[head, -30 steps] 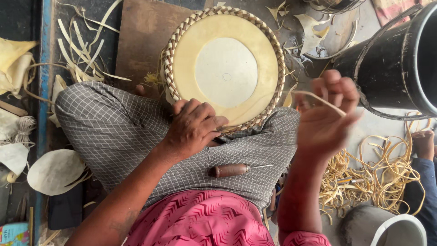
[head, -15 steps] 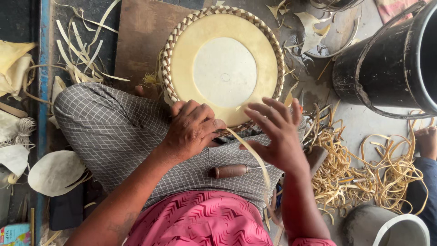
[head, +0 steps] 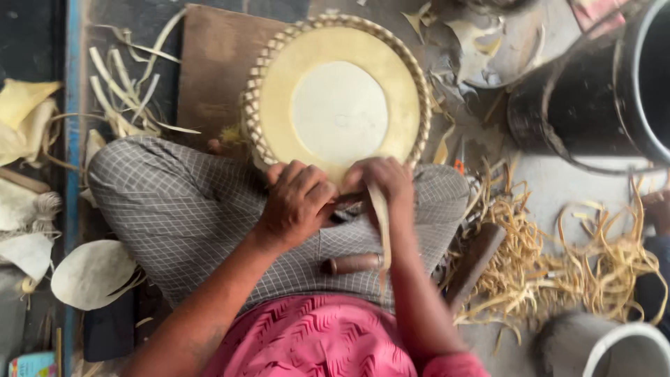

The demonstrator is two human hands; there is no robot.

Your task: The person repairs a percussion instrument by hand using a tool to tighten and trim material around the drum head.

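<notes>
Fingers of both hands clamped on woven tray (head: 335, 112) rim; right (head: 380, 181) pinching strip (head: 380, 223).

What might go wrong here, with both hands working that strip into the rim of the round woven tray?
The thin strip under the right hand looks stiff; bent sharply at the braided rim it may crack or split. The round tray rests only on the lap, steadied by the left hand, so it might slip. The wooden-handled tool lying loose on the lap could roll off.
</notes>
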